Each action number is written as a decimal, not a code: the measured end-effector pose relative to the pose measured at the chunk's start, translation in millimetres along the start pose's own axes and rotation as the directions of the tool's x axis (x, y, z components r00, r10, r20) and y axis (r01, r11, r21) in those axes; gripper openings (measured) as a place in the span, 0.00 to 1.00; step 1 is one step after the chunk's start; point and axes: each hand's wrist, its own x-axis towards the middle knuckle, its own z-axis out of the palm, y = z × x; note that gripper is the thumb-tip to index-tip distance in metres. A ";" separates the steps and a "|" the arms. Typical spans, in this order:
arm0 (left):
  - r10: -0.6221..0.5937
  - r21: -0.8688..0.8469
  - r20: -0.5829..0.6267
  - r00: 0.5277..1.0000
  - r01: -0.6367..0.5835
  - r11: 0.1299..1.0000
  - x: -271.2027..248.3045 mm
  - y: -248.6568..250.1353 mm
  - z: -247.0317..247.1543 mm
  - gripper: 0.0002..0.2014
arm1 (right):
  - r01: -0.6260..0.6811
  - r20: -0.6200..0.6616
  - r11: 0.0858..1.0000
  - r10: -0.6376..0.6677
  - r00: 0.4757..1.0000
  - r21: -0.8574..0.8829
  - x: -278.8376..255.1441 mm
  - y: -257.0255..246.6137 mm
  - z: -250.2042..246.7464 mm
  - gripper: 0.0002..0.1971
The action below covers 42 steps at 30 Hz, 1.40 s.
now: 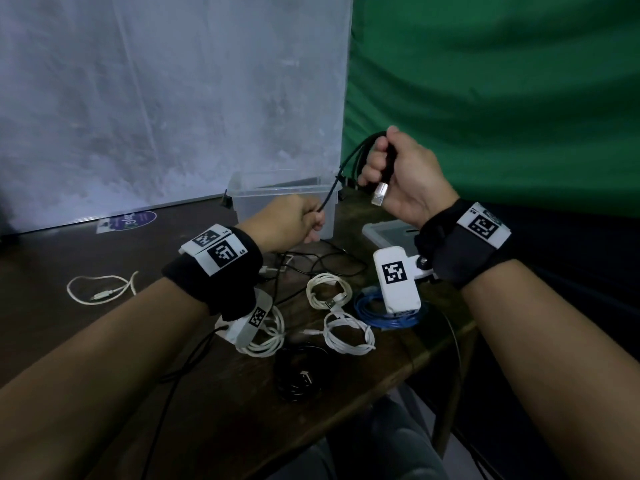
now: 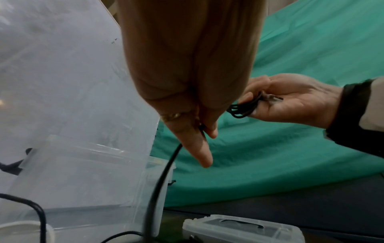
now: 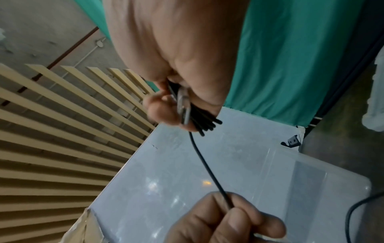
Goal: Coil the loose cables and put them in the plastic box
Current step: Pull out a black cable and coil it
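Dim, flat indoor light; soft blur, wide-angle edge distortion.

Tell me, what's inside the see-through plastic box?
Nothing shows through the clear plastic box; no cables are inside yet. The left hand covers its near front, so that corner stays hidden.

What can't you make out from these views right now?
- Plastic box contents: head view, the left hand and its frosted walls hide the inside.
- Black cable far end: lost among loose leads behind the left wrist.
- Loop count in the right hand: fingers cover the bundle.
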 end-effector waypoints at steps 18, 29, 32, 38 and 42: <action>-0.047 -0.284 0.275 0.960 0.128 0.950 -17.6 31.9 -25.6 0.08 | 0.189 0.134 0.540 -0.140 0.981 -0.820 10.8 21.1 -23.2 0.11; -0.057 -0.533 -0.128 0.990 -0.020 0.846 -9.5 21.6 -26.7 0.10 | 0.061 0.305 0.923 0.063 0.950 -0.381 -11.7 22.0 -8.0 0.13; -0.059 -0.583 -0.096 0.994 -0.008 0.813 -11.6 18.4 -15.5 0.12 | 0.022 0.308 0.966 0.060 0.950 -0.257 -11.0 20.1 -4.7 0.18; 0.008 -0.548 -0.101 0.995 -0.062 0.834 -9.4 17.6 -7.2 0.17 | -0.010 0.264 0.978 0.066 0.962 -0.208 -9.9 24.8 2.0 0.16; -0.034 -0.553 -0.113 0.993 -0.034 0.833 -6.5 11.5 -8.8 0.18 | 0.154 0.243 0.900 -0.055 0.969 -0.409 -5.2 34.0 -3.3 0.12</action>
